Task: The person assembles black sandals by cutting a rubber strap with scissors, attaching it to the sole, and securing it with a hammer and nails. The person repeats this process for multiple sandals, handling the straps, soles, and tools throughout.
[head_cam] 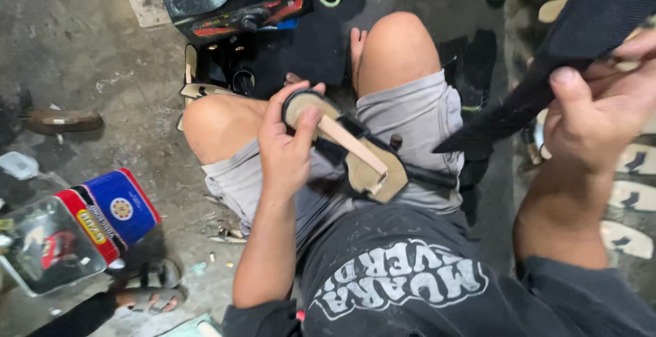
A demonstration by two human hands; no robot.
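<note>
My left hand [287, 139] grips a tan sandal [355, 159] with a black edge and a tan strap, pressing it down on my lap between my knees. The thumb lies on the sandal's rounded end. Off to the right, my right hand [601, 111] holds up a black textured sole piece [581, 30]; its pointed end hangs down toward my right thigh. I sit in grey shorts and a black printed shirt.
A red, blue and yellow tin [102, 217] with a shiny lid lies on the concrete floor at the left. A black machine [232, 2] stands beyond my knees. Several pale cut soles [632, 197] lie at the right. Another person's sandalled foot [147, 289] shows at bottom left.
</note>
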